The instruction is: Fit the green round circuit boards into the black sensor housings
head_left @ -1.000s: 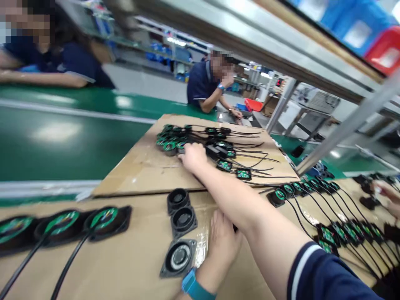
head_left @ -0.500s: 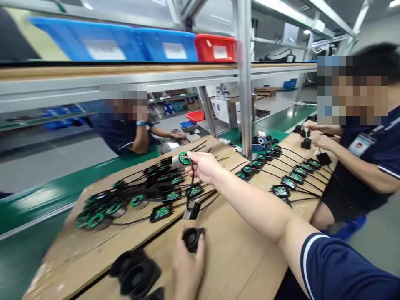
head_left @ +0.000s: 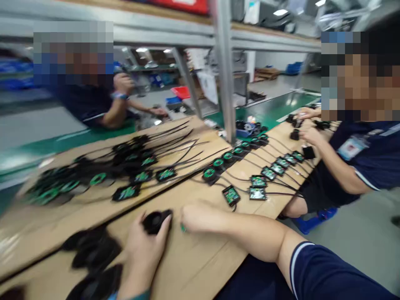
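My left hand (head_left: pixel 143 246) is wrapped round a black round-mouthed housing (head_left: pixel 153 222), its opening facing up, close above the cardboard-covered bench (head_left: pixel 187 262). Just to the right, my right hand (head_left: pixel 201 217) is closed and smeared by motion. A green edge of the round circuit-board part (head_left: pixel 183 227) shows under its fingers; the rest is hidden. Behind that hand lies a black-cased circuit board (head_left: pixel 231 195) with a short cable. Several more black housings (head_left: pixel 95 250) lie at the left of my left hand, blurred.
Cabled round boards (head_left: pixel 209 173) and square boards (head_left: pixel 258 193) stand in rows at the right. A pile of similar parts (head_left: pixel 98 179) lies at the left. A metal post (head_left: pixel 223 75) rises behind the bench. Co-workers sit across and at the right, one with hands (head_left: pixel 309 133) on parts.
My right hand has drawn back from over the pile to beside my left hand, bringing the round circuit-board part and its cabled black-cased board. The view has turned right and down.
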Motion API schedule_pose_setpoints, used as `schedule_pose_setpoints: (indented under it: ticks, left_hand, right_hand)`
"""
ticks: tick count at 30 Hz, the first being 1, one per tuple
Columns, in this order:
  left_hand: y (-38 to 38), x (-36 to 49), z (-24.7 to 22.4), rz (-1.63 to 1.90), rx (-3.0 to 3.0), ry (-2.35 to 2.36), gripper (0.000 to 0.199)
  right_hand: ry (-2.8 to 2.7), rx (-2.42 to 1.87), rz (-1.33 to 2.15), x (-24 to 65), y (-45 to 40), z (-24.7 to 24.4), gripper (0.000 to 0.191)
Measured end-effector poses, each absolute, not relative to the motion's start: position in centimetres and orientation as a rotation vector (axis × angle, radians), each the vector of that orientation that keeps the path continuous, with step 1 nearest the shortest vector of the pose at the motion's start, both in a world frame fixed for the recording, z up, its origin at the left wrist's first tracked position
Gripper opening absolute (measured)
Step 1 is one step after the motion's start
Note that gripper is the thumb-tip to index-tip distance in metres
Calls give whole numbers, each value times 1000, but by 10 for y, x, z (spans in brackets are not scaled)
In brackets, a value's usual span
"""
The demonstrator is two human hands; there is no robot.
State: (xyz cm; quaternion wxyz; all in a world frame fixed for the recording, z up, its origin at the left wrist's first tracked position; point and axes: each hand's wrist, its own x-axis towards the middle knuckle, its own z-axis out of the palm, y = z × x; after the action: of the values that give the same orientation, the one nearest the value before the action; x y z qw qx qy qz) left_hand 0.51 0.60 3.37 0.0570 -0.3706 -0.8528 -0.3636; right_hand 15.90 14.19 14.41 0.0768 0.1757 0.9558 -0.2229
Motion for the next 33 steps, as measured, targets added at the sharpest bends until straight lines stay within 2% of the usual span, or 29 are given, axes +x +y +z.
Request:
schedule_pose_setpoints:
  ticks: [3,10,15,19,21,24,28,31,33]
  left_hand:
    - [10,18,39,-1149,-1207,-2499,74]
    - [4,5,33,-1362,-1338,-2478,73]
    - [-1,0,30,-1511,-1387,-2545,74]
    - [-2,-3,33,-1474,-1298,-2571,65]
    - [-3,-4,34,-1417,-1222,-2576,68]
    - [-4,-4,37,-1427,-1286,-2555,80]
    - [-3,-1,39,-1572,-1550,-2422,72]
    - [-2,0,38,-1525,-1413,-2460,67]
    - [-2,0,38,-1455,-1282,-2505,72]
  right_hand:
    - [2882,543,-634,171,146,129,20]
    - [2918,373,-831,180,183,118,52]
    - [2934,425,-835,174,169,112,34]
    - [2920,634,-831,164,158,106,40]
    - [2924,637,-847,164,155,105,43]
    - [2970,462,-899,168,154,103,47]
    - [2997,267,-919,168,152,100,47]
    - [3013,406,-883,164,148,95,42]
    - [3055,565,-854,161,146,91,43]
